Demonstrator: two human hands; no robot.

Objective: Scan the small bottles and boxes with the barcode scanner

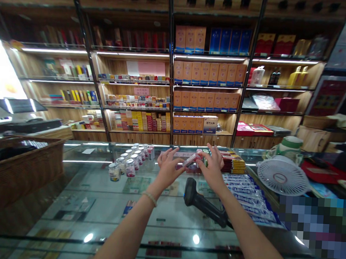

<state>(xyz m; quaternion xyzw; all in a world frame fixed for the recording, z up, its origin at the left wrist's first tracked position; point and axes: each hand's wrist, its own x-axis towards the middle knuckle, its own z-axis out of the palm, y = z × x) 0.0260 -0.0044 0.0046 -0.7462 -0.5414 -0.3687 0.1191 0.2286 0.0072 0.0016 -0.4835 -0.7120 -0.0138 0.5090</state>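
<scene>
A small, flat pack [190, 160], clear with pink-red at one end, sits tilted above the far edge of the glass counter [162, 207] — the left hand [170, 166] pinches its near-left end, the right hand [211, 163] its reddish end, other fingers spread. Jars [130, 168] stand left of the hands, blue-white packets [248, 196] lie to the right, and between the forearms a black scanner [205, 205] rests, with bare glass left of it toward the near edge.

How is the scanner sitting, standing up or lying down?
Lying down: the scanner is stretched out low along the glass counter, its head toward the hands and its handle slanting back to the right forearm.
</scene>
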